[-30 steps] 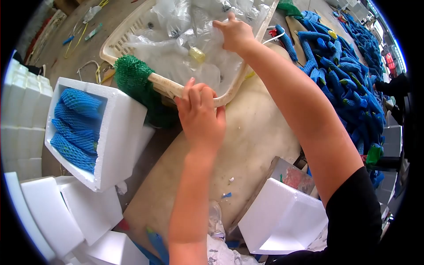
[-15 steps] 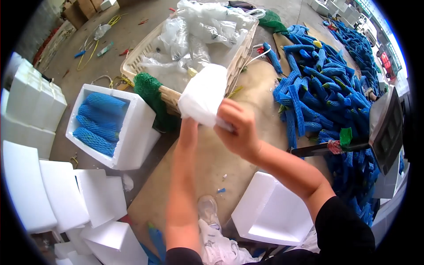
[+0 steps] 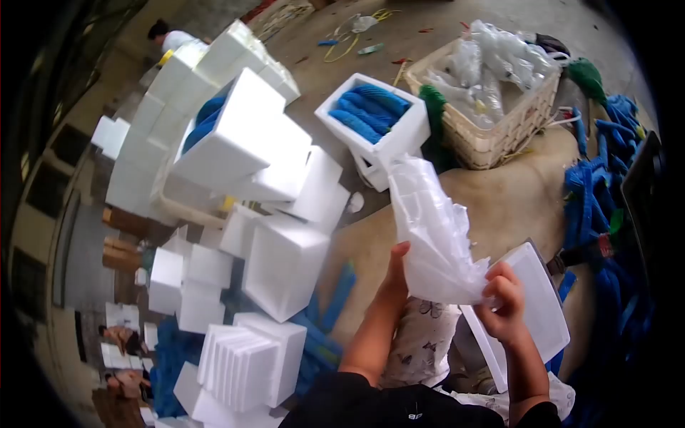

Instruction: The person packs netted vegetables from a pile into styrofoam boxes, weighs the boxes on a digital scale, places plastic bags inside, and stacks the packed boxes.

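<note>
Concrete floor (image 3: 606, 36) behind; plastic bag (image 3: 432, 228) runs toward eleven o'clock from the right hand's (image 3: 506, 307) pinching fingers; left hand (image 3: 394, 274) at seven, finger state hidden.

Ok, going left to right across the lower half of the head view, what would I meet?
Stack of thin white lids → left hand → plastic bag → right hand → right-hand heap of blue netted bundles.

So the plastic bag (image 3: 432, 232) is whitish, kinda see-through and super wrinkly, held up at a slant, crumpled lower edge pinched in the right hand (image 3: 504, 303), left hand (image 3: 397, 272) against its side.
</note>
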Available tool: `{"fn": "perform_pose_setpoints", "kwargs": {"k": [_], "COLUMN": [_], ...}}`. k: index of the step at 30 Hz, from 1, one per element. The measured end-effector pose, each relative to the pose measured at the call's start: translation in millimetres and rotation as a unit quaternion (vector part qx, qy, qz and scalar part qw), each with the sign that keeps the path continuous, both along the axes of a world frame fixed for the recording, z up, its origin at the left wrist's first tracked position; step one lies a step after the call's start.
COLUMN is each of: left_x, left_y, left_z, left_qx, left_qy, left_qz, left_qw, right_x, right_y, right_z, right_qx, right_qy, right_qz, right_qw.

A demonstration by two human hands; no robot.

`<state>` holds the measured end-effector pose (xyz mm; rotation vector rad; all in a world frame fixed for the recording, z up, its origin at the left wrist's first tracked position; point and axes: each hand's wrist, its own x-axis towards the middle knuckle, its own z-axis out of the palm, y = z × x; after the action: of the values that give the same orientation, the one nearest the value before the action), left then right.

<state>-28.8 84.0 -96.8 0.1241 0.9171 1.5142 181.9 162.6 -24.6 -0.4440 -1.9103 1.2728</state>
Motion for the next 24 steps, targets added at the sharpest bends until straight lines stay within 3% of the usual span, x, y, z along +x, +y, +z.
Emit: {"fn": "perform_pose_setpoints", "kwargs": {"k": [1, 2, 3, 4, 6, 7, 8, 9, 11, 13, 15, 17, 18, 20, 21, 22, 24], "left_x": [-4.7, 11.3, 24.8, 38.8, 69.8, 85.2, 100.0, 108.6, 108.5, 102.5, 113.8, 101.2, 101.6, 105.6, 108.0, 110.4, 111.1], "left_y": [-8.3, -12.9, -21.3, -30.5, -49.5, -63.7, -77.8, -92.8, -122.8, -147.9, -152.9, -179.4, -188.3, -201.1, -205.9, -210.0, -193.2], "left_z": [-11.2, 11.5, 38.7, 40.1, 48.4, 51.7, 54.9, 54.6, 55.3, 50.8, 31.4, 57.6, 62.1, 69.4, 71.4, 71.9, 49.6], "left_qx": [0.068, 0.009, 0.193, 0.216, 0.288, 0.299, 0.31, 0.284, 0.287, 0.277, 0.317, 0.35, 0.348, 0.38, 0.396, 0.412, 0.313], "left_qy": [-0.017, -0.085, -0.151, -0.11, -0.042, -0.023, -0.004, 0.003, -0.017, -0.062, 0.119, 0.308, 0.311, 0.289, 0.278, 0.265, 0.133], "left_qz": [-0.035, -0.042, -0.069, -0.073, -0.067, -0.053, -0.037, -0.016, -0.026, -0.067, 0.014, -0.006, -0.001, 0.004, 0.007, 0.011, 0.033], "left_qw": [0.997, 0.995, 0.967, 0.967, 0.954, 0.952, 0.95, 0.959, 0.957, 0.957, 0.941, 0.885, 0.885, 0.879, 0.875, 0.872, 0.94], "right_x": [-0.6, -0.9, -4.8, -12.9, -10.7, -7.4, -6.5, 0.7, 25.0, 23.6, 21.7, 18.7, 16.3, 15.9, 15.2, 14.8, 18.5], "right_y": [-7.0, -12.1, -19.4, -25.6, -33.9, -45.9, -72.5, -79.0, -82.3, -102.7, -114.6, -115.8, -120.0, -125.2, -129.8, -135.6, -131.0], "right_z": [4.8, 6.2, 7.7, 11.9, -19.3, -37.5, -14.5, -32.4, -89.5, -86.9, -87.2, -93.2, -90.7, -82.3, -78.5, -74.2, -67.2], "right_qx": [-0.047, -0.088, -0.081, -0.005, -0.031, -0.125, -0.145, -0.14, -0.281, -0.225, -0.168, 0.0, 0.0, 0.141, 0.141, 0.037, -0.1], "right_qy": [0.034, 0.066, 0.102, 0.108, 0.145, 0.161, 0.169, 0.172, 0.124, 0.132, 0.141, 0.083, 0.084, 0.033, 0.033, 0.054, 0.083], "right_qz": [-0.052, -0.049, -0.058, -0.102, -0.066, -0.045, -0.032, -0.022, -0.03, -0.015, -0.01, -0.083, -0.077, -0.121, -0.117, -0.113, -0.113], "right_qw": [0.997, 0.993, 0.99, 0.989, 0.987, 0.978, 0.974, 0.975, 0.951, 0.965, 0.976, 0.993, 0.993, 0.982, 0.983, 0.991, 0.985]}}
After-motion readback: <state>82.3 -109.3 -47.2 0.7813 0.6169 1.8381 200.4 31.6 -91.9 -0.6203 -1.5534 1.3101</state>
